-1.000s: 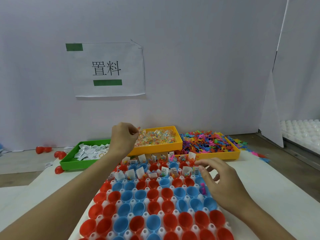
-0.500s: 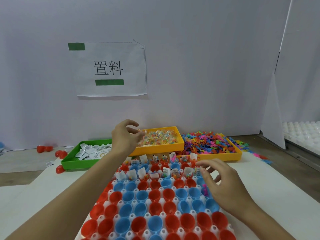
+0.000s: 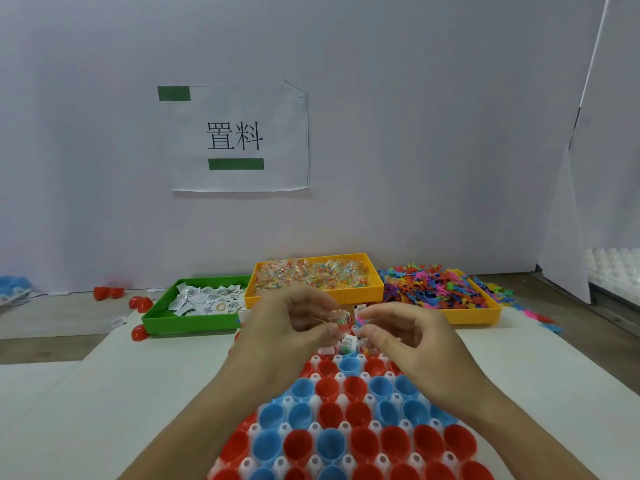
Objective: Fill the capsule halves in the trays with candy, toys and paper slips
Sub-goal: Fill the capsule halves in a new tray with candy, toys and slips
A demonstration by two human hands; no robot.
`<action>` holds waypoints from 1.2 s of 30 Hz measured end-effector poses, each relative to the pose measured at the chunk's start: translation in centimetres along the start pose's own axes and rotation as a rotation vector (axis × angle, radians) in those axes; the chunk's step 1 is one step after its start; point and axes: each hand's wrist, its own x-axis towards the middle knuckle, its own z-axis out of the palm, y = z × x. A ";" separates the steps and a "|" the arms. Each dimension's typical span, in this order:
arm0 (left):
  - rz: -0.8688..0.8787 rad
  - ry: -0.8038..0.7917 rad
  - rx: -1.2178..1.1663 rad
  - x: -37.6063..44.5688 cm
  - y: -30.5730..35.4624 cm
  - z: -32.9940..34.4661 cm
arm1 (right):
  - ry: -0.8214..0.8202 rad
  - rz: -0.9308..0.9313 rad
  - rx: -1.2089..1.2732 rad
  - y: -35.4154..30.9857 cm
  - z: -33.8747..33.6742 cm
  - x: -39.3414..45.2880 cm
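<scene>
A white paper sheet (image 3: pixel 239 138) on the wall, above and beyond the left hand (image 3: pixel 287 327), reads "置料" in black. Print on the paper slips (image 3: pixel 204 301) is too small to read.

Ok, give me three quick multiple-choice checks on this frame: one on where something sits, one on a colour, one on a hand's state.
1. Where is the candy bin?
A. Between the green bin and the toy bin
B. Left of the green bin
C. On the capsule tray

2. What colours are the capsule halves?
A. Green and yellow
B. Red and blue
C. All white

3. What is the left hand doing?
A. Lying flat on the table
B. Resting inside the green bin
C. Pinching a clear candy packet

Answers: 1 A, the bins stand in a row with the candy bin in the middle. 2 B, only red and blue cups show. 3 C, its fingertips hold the packet above the tray.
</scene>
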 end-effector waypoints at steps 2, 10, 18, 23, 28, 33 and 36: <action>0.017 -0.013 0.002 -1.1 -0.3 0.2 | -0.047 0.002 0.029 -0.1 0.3 -0.7; 0.060 0.042 -0.026 -3.6 -0.6 1.1 | -0.159 -0.022 0.193 -1.4 0.7 -2.0; 0.034 -0.039 -0.155 -4.5 -0.7 1.2 | -0.133 0.017 0.209 -1.5 1.1 -2.6; 0.022 0.008 -0.190 -4.5 -1.1 1.5 | -0.131 0.056 0.223 -1.7 1.1 -2.7; 0.035 0.055 -0.109 -4.5 -1.6 1.5 | -0.135 0.092 0.275 -1.9 1.2 -2.9; -0.008 0.036 -0.101 -4.5 -1.7 1.7 | -0.093 0.098 0.237 -1.8 1.4 -3.0; -0.053 0.002 -0.125 -4.4 -1.6 1.5 | -0.074 0.092 0.228 -1.9 1.0 -2.9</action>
